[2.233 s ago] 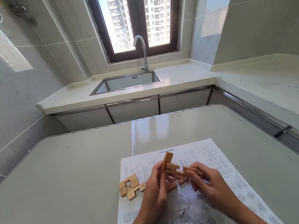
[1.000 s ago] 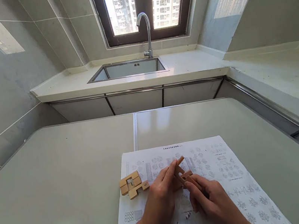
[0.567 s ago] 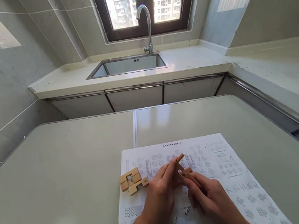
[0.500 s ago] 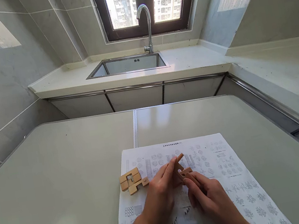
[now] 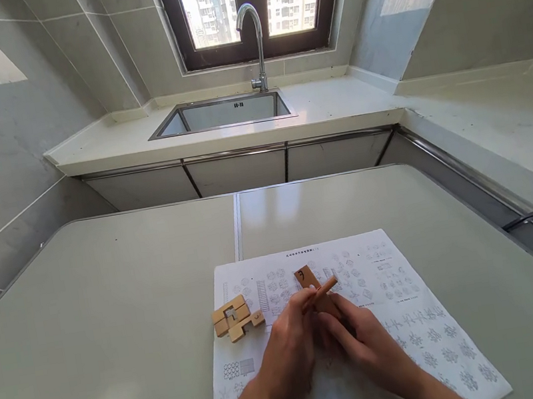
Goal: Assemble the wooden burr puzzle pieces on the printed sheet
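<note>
Over the printed sheet (image 5: 405,306) my two hands meet. My left hand (image 5: 288,337) is closed on a narrow wooden puzzle piece (image 5: 329,285), whose end sticks out to the right. Wrapped round a flat wooden puzzle piece (image 5: 305,277) is my right hand (image 5: 364,336); a dark mark like a 7 shows on its far end. The two pieces cross and look to be touching, but fingers hide most of the contact. Left of my hands, several notched wooden pieces (image 5: 239,328) lie together on the sheet, one bearing a dark mark.
The sheet carries rows of small line drawings and lies on a pale table (image 5: 130,329) with a seam (image 5: 237,228). Beyond the table's far edge are a counter (image 5: 331,98), a sink (image 5: 225,127) and a tap (image 5: 260,45) under a window.
The pieces in my hands have been turned: the marked flat end now points up and away, and the narrow piece crosses in front of it. The view has shifted slightly.
</note>
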Demonstrator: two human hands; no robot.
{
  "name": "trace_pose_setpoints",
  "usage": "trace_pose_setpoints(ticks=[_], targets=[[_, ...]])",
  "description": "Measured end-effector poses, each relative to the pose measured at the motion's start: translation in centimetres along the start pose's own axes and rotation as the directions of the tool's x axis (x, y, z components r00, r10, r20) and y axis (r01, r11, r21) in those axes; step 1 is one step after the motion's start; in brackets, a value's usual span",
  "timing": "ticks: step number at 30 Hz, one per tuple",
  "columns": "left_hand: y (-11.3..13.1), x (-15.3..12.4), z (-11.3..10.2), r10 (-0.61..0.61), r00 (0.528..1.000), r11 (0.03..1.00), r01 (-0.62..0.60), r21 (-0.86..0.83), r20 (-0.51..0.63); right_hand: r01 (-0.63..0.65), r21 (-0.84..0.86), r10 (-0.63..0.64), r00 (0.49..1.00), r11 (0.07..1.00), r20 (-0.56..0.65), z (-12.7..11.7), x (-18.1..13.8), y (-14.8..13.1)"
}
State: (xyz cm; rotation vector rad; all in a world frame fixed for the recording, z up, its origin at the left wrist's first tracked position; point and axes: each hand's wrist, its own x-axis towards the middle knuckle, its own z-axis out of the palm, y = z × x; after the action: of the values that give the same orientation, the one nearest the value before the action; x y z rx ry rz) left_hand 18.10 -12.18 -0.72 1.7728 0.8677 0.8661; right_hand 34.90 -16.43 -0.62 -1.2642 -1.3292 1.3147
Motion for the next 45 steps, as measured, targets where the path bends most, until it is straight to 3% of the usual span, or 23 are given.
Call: trace_pose_setpoints(ticks=[7, 14, 19, 23, 27, 30, 35, 40, 45], targets=[[1.1, 0.2, -0.1, -0.053, 0.995, 0.990, 0.064, -0.124, 0.087, 0.004, -0.046, -0.004, 1.000, 0.999, 0.003, -0.3, -0.1, 0.1], [0.3, -0.1, -0.2, 0.009, 0.998, 1.000, -0.009, 0.008, 0.061, -0.004, -0.074, 0.004, 1.000, 0.997, -0.008, -0.3, -0.1, 0.4], [0.1, -0.1, -0.1, 0.011, 0.999, 1.000, -0.010, -0.023, 0.052, 0.000, -0.099, 0.000, 1.000, 0.995, -0.001, -0.6, -0.1, 0.6], [0.2, 0.1, -0.4, 0.011, 0.999, 0.993, -0.014, -0.117, -0.030, 0.100, -0.261, -0.112, 0.993, 0.960, -0.032, -1.3, -0.1, 0.6], [0.5, 0.5, -0.8, -0.075, 0.987, 0.992, 0.059, -0.108, -0.145, 0.224, -0.473, -0.293, 0.953, 0.852, -0.078, -2.3, 0.1, 0.6], [0.7, 0.6, -1.0, -0.115, 0.985, 0.979, 0.090, -0.183, -0.131, 0.282, -0.572, -0.341, 0.940, 0.771, 0.004, -3.0, 0.2, 1.0], [0.4, 0.9, -1.4, -0.210, 0.973, 0.907, 0.159, -0.389, -0.094, 0.276, -0.648, -0.276, 0.955, 0.710, 0.105, -3.4, 0.2, 1.6], [0.4, 1.2, -1.8, -0.283, 0.957, 0.777, 0.191, -0.600, -0.061, 0.284, -0.686, -0.303, 0.948, 0.670, 0.096, -2.9, 0.4, 1.7], [0.9, 1.0, -1.7, -0.244, 0.969, 0.813, 0.180, -0.554, -0.042, 0.262, -0.650, -0.313, 0.949, 0.713, 0.040, -2.9, 0.4, 1.4]])
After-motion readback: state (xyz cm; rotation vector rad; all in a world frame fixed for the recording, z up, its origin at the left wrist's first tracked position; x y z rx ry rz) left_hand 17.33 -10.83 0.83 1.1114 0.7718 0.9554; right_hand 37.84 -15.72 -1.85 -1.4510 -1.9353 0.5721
